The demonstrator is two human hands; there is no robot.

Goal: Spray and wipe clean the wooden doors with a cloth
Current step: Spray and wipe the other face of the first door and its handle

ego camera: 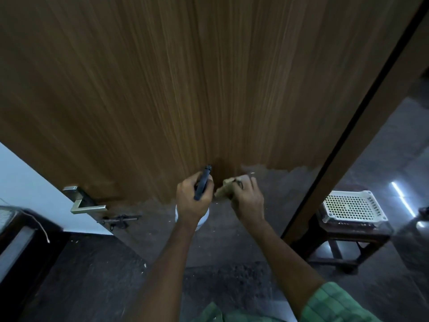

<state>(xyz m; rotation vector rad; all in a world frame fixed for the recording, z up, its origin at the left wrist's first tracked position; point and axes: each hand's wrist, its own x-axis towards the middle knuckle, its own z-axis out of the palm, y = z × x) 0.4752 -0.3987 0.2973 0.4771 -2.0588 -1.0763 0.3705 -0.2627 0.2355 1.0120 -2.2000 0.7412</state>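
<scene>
A tall wooden door with fine vertical grain fills most of the head view, its lower part dull and grey. My left hand grips a spray bottle by its dark trigger head, nozzle aimed at the door; the white bottle body shows below my wrist. Just to the right, my right hand holds a bunched beige cloth close to the door surface. Whether the cloth touches the wood I cannot tell.
A metal lever handle and a dark latch bolt sit at the door's left edge. The door frame runs diagonally on the right. A wooden stool bearing a white perforated basket stands at right. Dark floor lies below.
</scene>
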